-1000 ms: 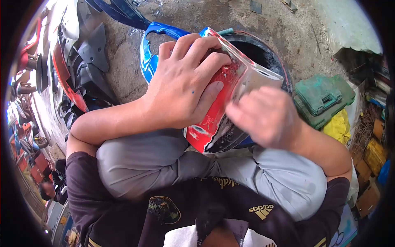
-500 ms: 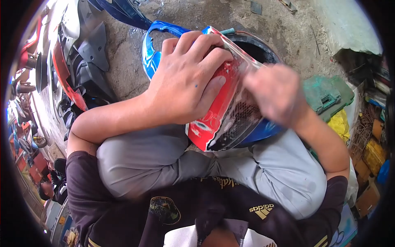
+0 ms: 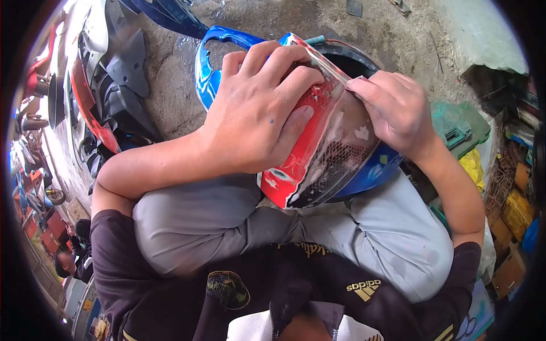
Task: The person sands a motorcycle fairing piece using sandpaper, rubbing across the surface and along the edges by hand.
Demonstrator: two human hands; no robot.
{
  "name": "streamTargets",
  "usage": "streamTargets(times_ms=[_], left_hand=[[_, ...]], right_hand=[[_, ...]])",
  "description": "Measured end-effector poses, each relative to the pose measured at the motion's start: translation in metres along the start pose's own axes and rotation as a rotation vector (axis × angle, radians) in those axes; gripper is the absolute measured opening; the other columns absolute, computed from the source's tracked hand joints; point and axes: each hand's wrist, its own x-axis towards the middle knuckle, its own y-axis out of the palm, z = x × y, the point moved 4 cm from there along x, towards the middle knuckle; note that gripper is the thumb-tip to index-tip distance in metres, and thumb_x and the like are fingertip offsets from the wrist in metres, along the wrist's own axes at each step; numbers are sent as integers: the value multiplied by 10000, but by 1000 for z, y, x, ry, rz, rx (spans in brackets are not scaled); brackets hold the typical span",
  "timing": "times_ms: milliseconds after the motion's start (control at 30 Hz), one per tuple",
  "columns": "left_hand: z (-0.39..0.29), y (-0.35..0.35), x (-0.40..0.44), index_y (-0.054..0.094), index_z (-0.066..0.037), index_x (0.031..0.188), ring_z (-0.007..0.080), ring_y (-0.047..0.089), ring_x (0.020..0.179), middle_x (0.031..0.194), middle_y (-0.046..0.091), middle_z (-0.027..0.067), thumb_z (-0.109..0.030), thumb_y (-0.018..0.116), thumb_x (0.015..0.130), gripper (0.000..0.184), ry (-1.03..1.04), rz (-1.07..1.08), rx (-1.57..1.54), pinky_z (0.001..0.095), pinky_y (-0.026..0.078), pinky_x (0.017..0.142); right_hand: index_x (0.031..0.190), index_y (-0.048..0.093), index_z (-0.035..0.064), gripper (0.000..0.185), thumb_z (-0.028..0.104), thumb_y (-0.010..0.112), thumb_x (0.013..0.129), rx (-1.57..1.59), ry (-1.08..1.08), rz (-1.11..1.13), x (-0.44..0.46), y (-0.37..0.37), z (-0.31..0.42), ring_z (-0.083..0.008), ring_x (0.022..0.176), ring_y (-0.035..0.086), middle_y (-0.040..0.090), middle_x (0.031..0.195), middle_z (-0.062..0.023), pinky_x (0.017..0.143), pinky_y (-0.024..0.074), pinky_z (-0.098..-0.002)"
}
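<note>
Concrete floor (image 3: 421,34) fills the far side, widest beyond the panel, between the heaped dark parts (image 3: 122,85) on the left and a pale slab (image 3: 492,34) on the right. The dark shirt (image 3: 284,284) crosses the near edge, "adidas" upside down on it; more gold lettering at its upper edge is partly lost in folds, and the round patch's (image 3: 227,290) writing is too small to read. Grey trousers (image 3: 196,227) cover the bent legs.

Between the knees and just beyond them is the panel (image 3: 335,136), tilted, red on the left and scuffed, with pale patches and dark mesh print on the right. Faint script on the red is illegible. Its near corner comes close to the trousers. Blue parts (image 3: 224,37) show on both sides, and it partly hides a dark round opening (image 3: 352,59); which pieces join is unclear.

The left hand (image 3: 256,108) lies over the red side, fingers spread and bent, thumb apart. The right hand (image 3: 398,108) has fingers curled, thumb and forefinger closed at the panel's far right edge; anything pinched there cannot be made out.

Right of that hand are a green case (image 3: 455,131), partly covered by the forearm, and yellow plastic (image 3: 472,167).
</note>
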Motion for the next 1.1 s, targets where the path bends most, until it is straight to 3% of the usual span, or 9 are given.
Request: streamTargets(times_ms=[133, 233, 300, 500, 567, 600, 733, 867, 1100], left_hand=[[-1, -3, -1, 672, -77, 1351, 423, 550, 1326, 1454, 601, 184, -244, 698, 901, 480, 3, 14, 9, 558, 379, 1085], [-1, -2, 0, 673, -77, 1349, 424, 551, 1325, 1455, 602, 183, -241, 700, 898, 480, 0, 13, -7, 559, 380, 1084], [1, -1, 3, 673, -74, 1347, 426, 551, 1325, 1455, 601, 185, -241, 702, 894, 484, -13, 10, -9, 560, 379, 1086], [-1, -2, 1, 675, -70, 1342, 421, 553, 1324, 1451, 607, 187, -242, 695, 905, 470, 2, 14, 4, 547, 377, 1085], [0, -2, 4, 676, -73, 1345, 425, 551, 1323, 1444, 606, 188, -246, 697, 903, 476, -8, 18, -12, 554, 375, 1085], [2, -1, 4, 675, -79, 1353, 431, 551, 1320, 1444, 605, 193, -256, 697, 906, 481, -4, 8, -21, 557, 374, 1084], [-2, -4, -1, 682, -76, 1344, 431, 555, 1322, 1450, 609, 197, -248, 700, 910, 467, 7, 21, 18, 557, 377, 1080], [1, -2, 4, 680, -73, 1343, 432, 557, 1325, 1443, 613, 196, -247, 703, 908, 469, -9, 25, -6, 560, 379, 1081], [0, -3, 1, 679, -76, 1347, 430, 554, 1325, 1441, 613, 191, -248, 702, 907, 472, 6, 14, -5, 556, 376, 1087]], right_hand=[[1143, 738, 62, 285, 174, 714, 882, 157, -174, 126, -4, -5, 59, -219, 715, 642, 626, 862, -34, 636, 526, -374], [1151, 733, 63, 298, 166, 719, 872, 28, -177, 37, 1, -5, 35, -216, 706, 639, 621, 854, -29, 626, 519, -369], [1139, 728, 67, 318, 175, 739, 841, 66, 30, -3, 0, -2, 4, -214, 704, 632, 612, 837, -39, 605, 496, -377], [1080, 743, 80, 305, 227, 704, 815, 44, -245, 123, 1, -9, 58, -181, 705, 633, 602, 818, -14, 607, 494, -358], [1056, 738, 86, 290, 234, 711, 809, 44, -13, -57, 3, 5, 17, -172, 701, 636, 607, 814, -10, 609, 496, -347], [1064, 727, 89, 292, 237, 715, 813, 17, 43, 34, 2, -3, 12, -180, 699, 636, 610, 809, -13, 613, 498, -342], [1096, 721, 72, 295, 224, 700, 843, 205, -242, 187, -3, -9, 85, -202, 699, 632, 620, 843, -21, 613, 490, -361], [1081, 739, 57, 280, 212, 692, 853, 28, -98, 81, 1, -6, 33, -200, 727, 633, 624, 863, -32, 621, 486, -372], [1062, 744, 57, 308, 231, 717, 810, 124, -303, 118, -7, -11, 69, -172, 736, 636, 613, 829, 2, 608, 494, -349]])
